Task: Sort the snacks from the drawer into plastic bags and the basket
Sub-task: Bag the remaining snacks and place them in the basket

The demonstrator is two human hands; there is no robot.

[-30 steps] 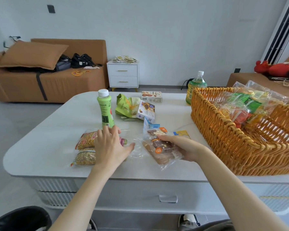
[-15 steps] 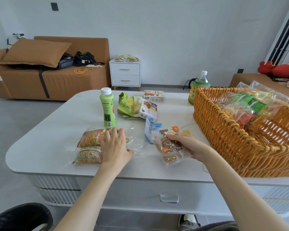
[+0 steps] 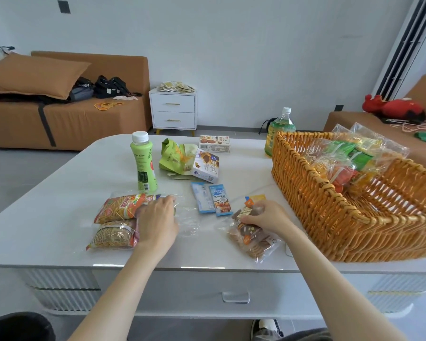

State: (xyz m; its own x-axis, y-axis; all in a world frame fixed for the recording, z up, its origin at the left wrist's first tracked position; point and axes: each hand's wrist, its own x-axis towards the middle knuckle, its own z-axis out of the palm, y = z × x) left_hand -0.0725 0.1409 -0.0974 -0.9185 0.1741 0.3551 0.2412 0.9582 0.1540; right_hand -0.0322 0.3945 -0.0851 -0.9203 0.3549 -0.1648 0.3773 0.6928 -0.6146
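Observation:
Two orange noodle snack packs (image 3: 118, 209) lie inside a clear plastic bag (image 3: 188, 219) near the white table's front left. My left hand (image 3: 158, 223) rests on that bag, fingers spread over the packs' right ends. My right hand (image 3: 266, 217) grips the top of a second clear bag of brown biscuits (image 3: 252, 238), which lies on the table just left of the wicker basket (image 3: 330, 217). The basket holds several bagged snacks (image 3: 347, 158). Two blue sachets (image 3: 214, 200) lie flat between my hands.
A green bottle (image 3: 143, 163) stands behind the noodle packs. A green pouch (image 3: 175, 156), a white box (image 3: 205, 166) and a biscuit box (image 3: 214, 143) sit mid-table. A large tea bottle (image 3: 279, 129) stands behind the basket. The drawer (image 3: 235, 297) below is closed.
My right hand has drawn the biscuit bag right and toward the basket, uncovering the two blue sachets. My left hand has stayed on the noodle bag.

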